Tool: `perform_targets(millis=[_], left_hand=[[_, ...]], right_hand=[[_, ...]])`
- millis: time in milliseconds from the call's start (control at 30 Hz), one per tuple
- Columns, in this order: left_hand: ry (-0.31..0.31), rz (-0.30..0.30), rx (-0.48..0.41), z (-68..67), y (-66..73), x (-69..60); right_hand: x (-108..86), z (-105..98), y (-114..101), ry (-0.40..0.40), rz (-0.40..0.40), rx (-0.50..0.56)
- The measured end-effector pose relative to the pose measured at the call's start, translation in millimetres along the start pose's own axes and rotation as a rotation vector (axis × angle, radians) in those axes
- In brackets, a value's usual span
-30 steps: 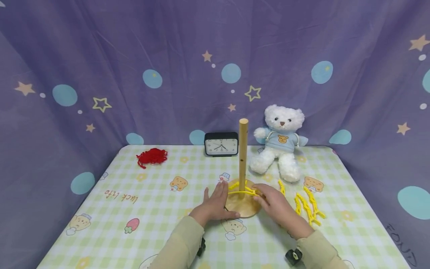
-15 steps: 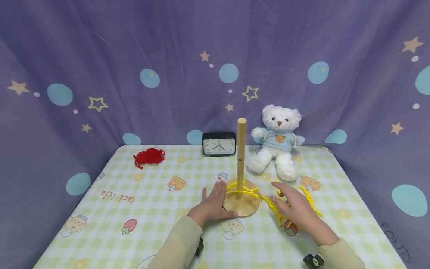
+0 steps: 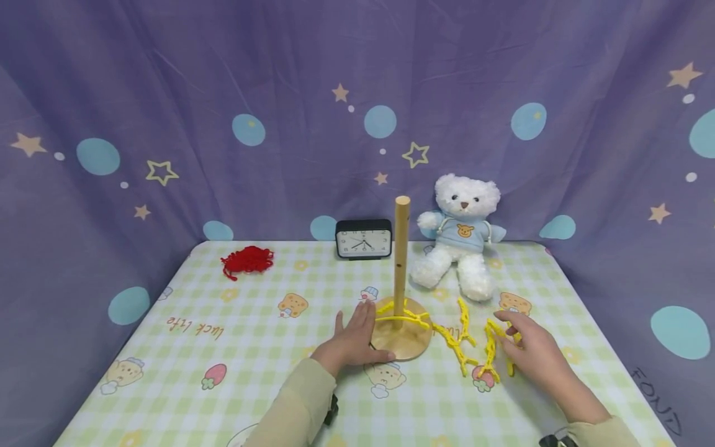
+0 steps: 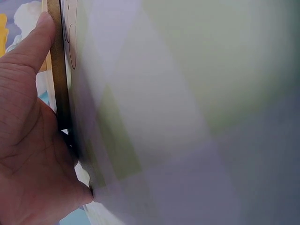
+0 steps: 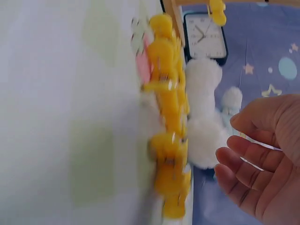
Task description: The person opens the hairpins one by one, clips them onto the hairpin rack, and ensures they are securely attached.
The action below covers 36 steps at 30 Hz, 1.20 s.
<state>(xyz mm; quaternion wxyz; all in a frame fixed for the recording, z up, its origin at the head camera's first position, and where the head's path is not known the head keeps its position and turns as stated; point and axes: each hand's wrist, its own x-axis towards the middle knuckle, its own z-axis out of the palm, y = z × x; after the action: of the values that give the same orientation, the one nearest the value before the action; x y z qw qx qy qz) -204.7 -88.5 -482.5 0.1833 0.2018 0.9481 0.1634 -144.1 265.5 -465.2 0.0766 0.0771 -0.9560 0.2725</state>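
My left hand (image 3: pixel 353 341) rests with straight fingers against the left side of a round wooden base (image 3: pixel 410 347). An upright wooden post (image 3: pixel 401 261) rises from it, with a yellow branched piece (image 3: pixel 412 318) around its foot. In the left wrist view the thumb of my left hand (image 4: pixel 28 117) touches the base's edge (image 4: pixel 58 70). Several more yellow pieces (image 3: pixel 454 346) lie right of the base. My right hand (image 3: pixel 533 351) is over the rightmost ones; in the right wrist view the hand (image 5: pixel 267 164) has relaxed fingers, nothing between them, beside yellow pieces (image 5: pixel 168 103).
A black-framed clock (image 3: pixel 364 240) stands behind the post. To its right sits a white teddy bear (image 3: pixel 463 236) in a blue top. Red yarn (image 3: pixel 248 261) lies at the back left of the checked tablecloth (image 3: pixel 251 360). A purple curtain (image 3: pixel 301 174) hangs behind.
My right hand has left the base and moved right. The yellow pieces there have spread apart, one now reaching toward the base's right edge. My left hand has stayed at the base.
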Motion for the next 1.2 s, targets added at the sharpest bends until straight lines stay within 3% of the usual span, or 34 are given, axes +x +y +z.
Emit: perform_targets(millis=[300,567,800,1200], left_hand=[[-0.007,-0.005,0.003,0.2,0.1,-0.2],[0.003,-0.008,0.022,12.0,-9.6,9.5],[-0.014,-0.010,0.009,1.6,-1.5,1.2],[-0.017,-0.012,-0.003,0.0,-1.0,0.2]], right_hand=[[-9.2,-6,25,-0.036,0.126,-0.058],[-6.0,-8,32,-0.138,0.174,-0.074],[-2.8,-8,34,-0.190,0.220,-0.084],[1.7,-12,35,-0.245,0.293,-0.104]])
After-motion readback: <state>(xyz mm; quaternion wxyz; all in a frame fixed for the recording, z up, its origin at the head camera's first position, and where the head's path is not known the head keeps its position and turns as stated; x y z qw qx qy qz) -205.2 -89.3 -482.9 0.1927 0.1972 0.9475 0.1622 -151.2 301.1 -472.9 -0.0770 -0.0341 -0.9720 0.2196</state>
